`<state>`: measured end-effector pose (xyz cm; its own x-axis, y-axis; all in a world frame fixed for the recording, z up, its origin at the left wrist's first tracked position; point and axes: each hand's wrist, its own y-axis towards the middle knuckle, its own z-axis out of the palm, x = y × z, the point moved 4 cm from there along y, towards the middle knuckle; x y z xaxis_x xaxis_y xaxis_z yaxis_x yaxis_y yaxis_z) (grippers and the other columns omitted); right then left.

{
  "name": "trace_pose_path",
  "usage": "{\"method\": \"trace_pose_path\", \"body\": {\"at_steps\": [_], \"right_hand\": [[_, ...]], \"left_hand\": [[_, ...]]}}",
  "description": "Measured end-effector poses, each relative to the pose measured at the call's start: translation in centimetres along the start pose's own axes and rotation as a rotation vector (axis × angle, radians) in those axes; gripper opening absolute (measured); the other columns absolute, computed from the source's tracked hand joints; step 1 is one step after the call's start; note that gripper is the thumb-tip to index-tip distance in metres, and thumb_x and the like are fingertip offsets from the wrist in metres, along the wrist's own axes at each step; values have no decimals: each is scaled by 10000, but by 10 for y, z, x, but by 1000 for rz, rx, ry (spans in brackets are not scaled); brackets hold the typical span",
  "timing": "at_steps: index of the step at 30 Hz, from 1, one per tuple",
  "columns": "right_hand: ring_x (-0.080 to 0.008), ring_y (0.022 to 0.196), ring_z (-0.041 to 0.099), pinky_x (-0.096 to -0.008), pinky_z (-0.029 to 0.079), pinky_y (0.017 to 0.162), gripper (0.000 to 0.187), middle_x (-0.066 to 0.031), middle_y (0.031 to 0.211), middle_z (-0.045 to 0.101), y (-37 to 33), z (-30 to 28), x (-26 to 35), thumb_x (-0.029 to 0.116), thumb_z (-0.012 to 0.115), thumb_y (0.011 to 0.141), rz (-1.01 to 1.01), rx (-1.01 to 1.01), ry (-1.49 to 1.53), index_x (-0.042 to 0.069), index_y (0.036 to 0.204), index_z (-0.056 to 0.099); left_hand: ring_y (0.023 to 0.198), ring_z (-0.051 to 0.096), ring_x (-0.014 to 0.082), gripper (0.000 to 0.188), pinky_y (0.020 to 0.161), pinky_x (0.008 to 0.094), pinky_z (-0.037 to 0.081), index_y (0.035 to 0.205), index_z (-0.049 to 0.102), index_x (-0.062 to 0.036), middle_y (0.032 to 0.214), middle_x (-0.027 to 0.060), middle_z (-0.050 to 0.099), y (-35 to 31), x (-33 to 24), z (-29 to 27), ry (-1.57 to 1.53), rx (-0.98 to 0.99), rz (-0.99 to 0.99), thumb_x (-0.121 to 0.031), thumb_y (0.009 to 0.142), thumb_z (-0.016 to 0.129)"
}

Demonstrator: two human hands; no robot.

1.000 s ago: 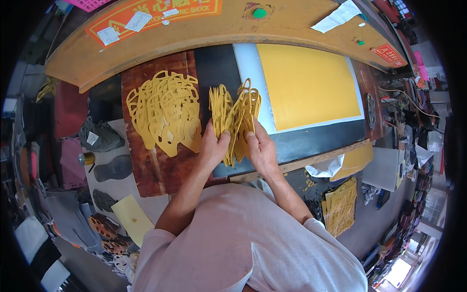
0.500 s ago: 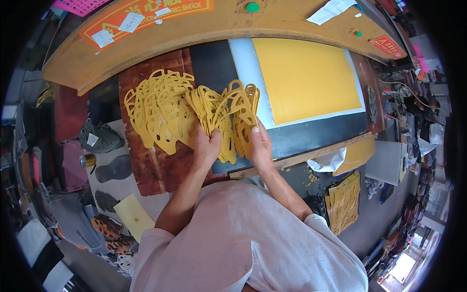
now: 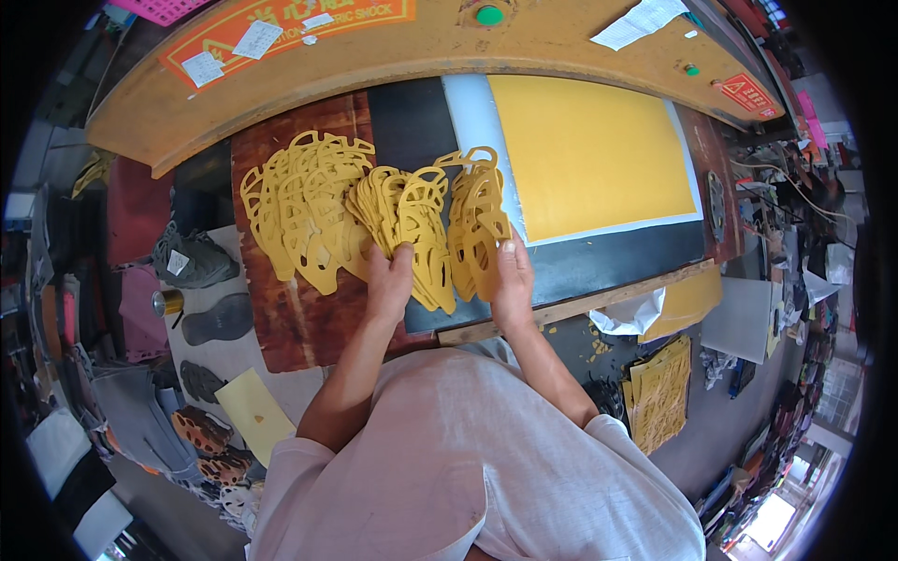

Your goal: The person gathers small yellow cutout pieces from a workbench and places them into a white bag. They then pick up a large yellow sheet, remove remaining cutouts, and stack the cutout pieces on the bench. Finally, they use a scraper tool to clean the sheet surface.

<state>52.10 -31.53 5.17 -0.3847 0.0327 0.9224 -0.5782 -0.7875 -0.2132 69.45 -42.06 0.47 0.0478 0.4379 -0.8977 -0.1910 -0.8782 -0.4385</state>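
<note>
In front of me, my left hand (image 3: 389, 283) grips a fanned stack of yellow cut-out shoe upper pieces (image 3: 426, 243), its thumb lying on top. My right hand (image 3: 512, 285) is closed on a second, narrower stack of the same pieces (image 3: 475, 257), thumb along its right edge. The two stacks stand side by side, with a narrow gap between their lower parts. Left of them, a spread pile of matching yellow cut-outs (image 3: 304, 210) lies on a reddish-brown board (image 3: 290, 327). The fingers beneath both stacks are hidden.
A large yellow sheet (image 3: 594, 154) lies on a white layer over the dark work surface at right. Across the far side runs an orange machine beam (image 3: 552, 47) with a green button (image 3: 489, 15). A wooden strip (image 3: 571, 305) edges the near side. Grey shoes (image 3: 192, 260) stand left.
The right-hand stack has shifted slightly right, and its loose top piece now lies in line with the others. The left-hand stack has fanned out a little more.
</note>
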Motion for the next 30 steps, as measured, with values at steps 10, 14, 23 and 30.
{"method": "trace_pose_path", "body": {"at_steps": [10, 14, 23, 30], "right_hand": [[-301, 1475, 488, -411, 409, 1210, 514, -215, 1615, 458, 7, -14, -2, 310, 518, 1152, -158, 7, -421, 13, 1572, 516], [-404, 1504, 443, -435, 408, 1217, 514, -278, 1603, 433, 5, -14, 2, 221, 631, 1069, -170, 42, -762, 31, 1541, 555], [-534, 1401, 479, -523, 440, 1180, 566, -305, 1551, 455, 16, 2, 42, 94, 768, 861, -442, 0, -1034, 111, 1419, 674], [-493, 1387, 491, -551, 426, 1155, 230, -215, 1492, 555, 7, 26, 38, 90, 832, 787, -660, 187, -1285, 123, 1014, 842]], "left_hand": [[1153, 641, 220, 403, 1002, 365, 519, 1386, 524, 47, 1316, 156, 655, 5, 14, 0, -307, 26, -47, -172, 1056, 599], [1094, 651, 209, 374, 974, 363, 524, 1346, 547, 53, 1260, 146, 675, 3, -5, 8, -199, 45, 71, -177, 1057, 606], [1107, 661, 196, 366, 963, 354, 543, 1373, 557, 52, 1269, 127, 683, 7, -5, 6, -285, 72, -81, -135, 1060, 586], [1145, 660, 198, 365, 983, 352, 544, 1401, 555, 33, 1321, 129, 667, 4, -7, 9, -298, 116, -11, -115, 1067, 567]]}}
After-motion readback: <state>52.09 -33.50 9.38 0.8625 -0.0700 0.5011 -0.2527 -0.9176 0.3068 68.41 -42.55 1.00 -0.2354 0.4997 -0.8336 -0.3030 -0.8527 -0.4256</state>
